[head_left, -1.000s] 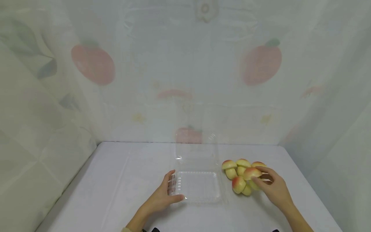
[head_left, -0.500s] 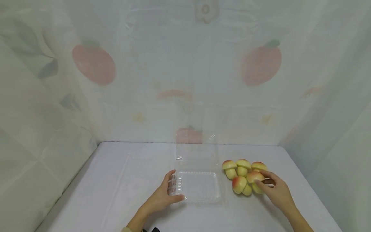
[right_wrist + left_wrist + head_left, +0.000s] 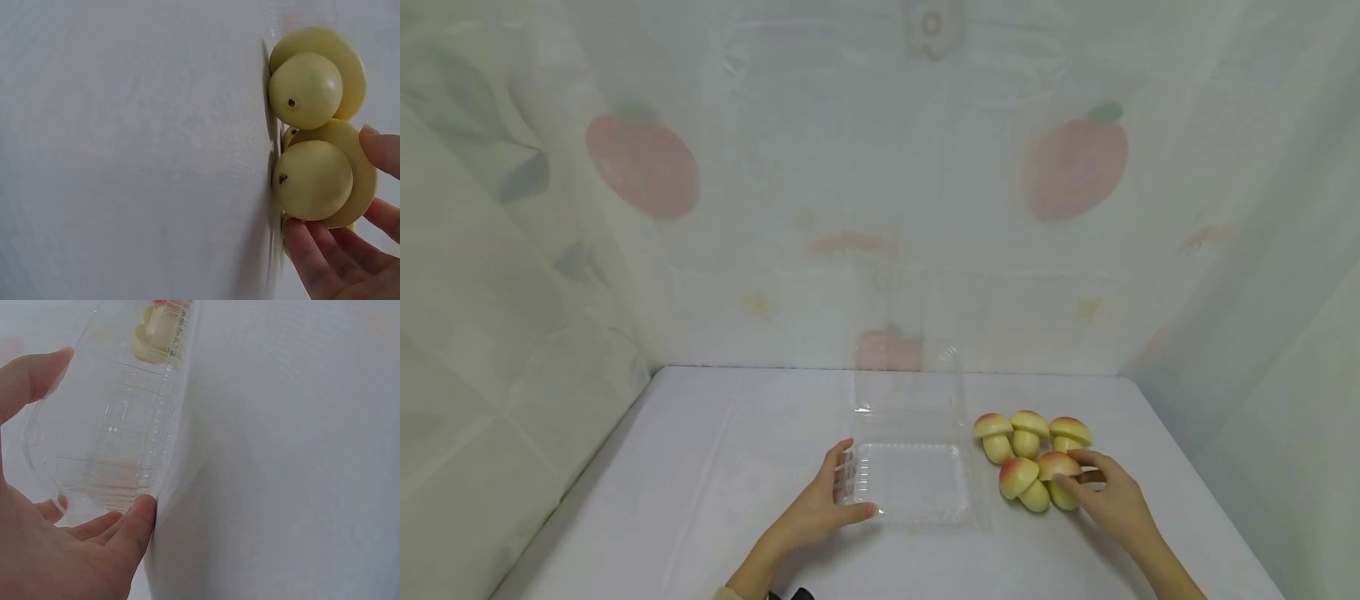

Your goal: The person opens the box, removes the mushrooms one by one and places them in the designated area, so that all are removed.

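A clear plastic clamshell container [image 3: 913,483] lies open on the table, its lid [image 3: 906,387] tipped back at the far side. My left hand [image 3: 823,504] grips its left end, thumb at the near edge and fingers round the far corner; the left wrist view shows the fingertips [image 3: 142,509] against the wall. On the right, my right hand [image 3: 1112,496] holds a toy mushroom [image 3: 1058,467] with a red-and-yellow cap and pale stem, thumb and fingers on opposite sides. In the right wrist view that mushroom [image 3: 312,181] stands on the table, touching another mushroom [image 3: 306,87].
Several similar mushrooms [image 3: 1027,432] sit close together to the right of the container. The white table [image 3: 700,500] ends at a printed curtain [image 3: 775,317] behind, with more curtain [image 3: 497,400] at both sides.
My right hand has moved slightly right and nearer, lowering the mushroom onto the table beside the others. The neighbouring front mushroom has shifted a little. My left hand and the container stay put.
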The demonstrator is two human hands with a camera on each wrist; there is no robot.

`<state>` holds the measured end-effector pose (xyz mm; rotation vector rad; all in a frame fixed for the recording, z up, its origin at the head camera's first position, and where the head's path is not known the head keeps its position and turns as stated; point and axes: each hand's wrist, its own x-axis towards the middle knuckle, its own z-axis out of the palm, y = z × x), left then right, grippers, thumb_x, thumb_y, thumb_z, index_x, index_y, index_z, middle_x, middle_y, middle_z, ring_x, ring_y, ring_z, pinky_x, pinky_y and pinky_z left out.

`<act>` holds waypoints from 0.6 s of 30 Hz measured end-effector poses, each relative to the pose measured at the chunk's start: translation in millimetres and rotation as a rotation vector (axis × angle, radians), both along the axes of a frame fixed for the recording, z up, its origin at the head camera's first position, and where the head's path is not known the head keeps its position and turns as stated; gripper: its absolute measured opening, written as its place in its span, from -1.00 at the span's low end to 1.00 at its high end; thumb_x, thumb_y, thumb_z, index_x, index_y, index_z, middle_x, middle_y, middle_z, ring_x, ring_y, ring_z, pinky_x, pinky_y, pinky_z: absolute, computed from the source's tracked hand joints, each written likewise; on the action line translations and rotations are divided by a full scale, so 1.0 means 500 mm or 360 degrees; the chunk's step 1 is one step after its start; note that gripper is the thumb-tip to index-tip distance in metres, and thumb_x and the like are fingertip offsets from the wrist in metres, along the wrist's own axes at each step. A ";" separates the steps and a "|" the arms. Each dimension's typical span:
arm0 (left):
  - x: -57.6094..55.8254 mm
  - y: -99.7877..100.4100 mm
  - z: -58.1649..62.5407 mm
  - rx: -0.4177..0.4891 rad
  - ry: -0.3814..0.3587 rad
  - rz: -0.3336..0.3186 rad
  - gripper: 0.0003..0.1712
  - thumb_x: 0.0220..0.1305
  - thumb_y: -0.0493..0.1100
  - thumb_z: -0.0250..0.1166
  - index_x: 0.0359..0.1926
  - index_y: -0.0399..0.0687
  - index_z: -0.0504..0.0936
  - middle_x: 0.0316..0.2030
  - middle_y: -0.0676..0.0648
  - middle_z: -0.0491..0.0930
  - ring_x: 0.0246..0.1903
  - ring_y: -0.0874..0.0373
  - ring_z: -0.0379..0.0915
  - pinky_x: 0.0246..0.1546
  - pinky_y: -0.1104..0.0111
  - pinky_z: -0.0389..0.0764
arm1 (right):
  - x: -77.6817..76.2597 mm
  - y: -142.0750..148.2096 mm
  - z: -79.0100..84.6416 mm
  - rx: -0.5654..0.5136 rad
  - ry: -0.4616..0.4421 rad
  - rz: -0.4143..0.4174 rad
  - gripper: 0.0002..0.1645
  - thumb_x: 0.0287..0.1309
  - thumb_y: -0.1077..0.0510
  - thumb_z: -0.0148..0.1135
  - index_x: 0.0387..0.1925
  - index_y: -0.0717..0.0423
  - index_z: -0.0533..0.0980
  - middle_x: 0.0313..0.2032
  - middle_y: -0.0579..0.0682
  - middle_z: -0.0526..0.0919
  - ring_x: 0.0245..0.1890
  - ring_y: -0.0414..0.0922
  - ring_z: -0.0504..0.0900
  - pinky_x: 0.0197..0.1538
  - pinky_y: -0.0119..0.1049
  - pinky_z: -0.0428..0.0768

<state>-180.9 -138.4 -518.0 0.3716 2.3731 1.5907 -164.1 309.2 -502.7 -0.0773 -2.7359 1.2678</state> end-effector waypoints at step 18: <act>0.005 0.006 0.013 -0.0022 0.0022 -0.0018 0.27 0.13 0.03 0.56 0.60 -0.07 -0.13 0.52 -0.46 -0.08 0.45 -0.46 0.00 0.38 -0.18 0.22 | 0.006 0.004 0.005 0.0185 0.0341 0.0037 -0.51 0.21 0.05 0.47 0.06 0.26 0.60 -0.01 0.13 0.67 -0.17 -0.14 0.65 -0.23 -0.40 0.67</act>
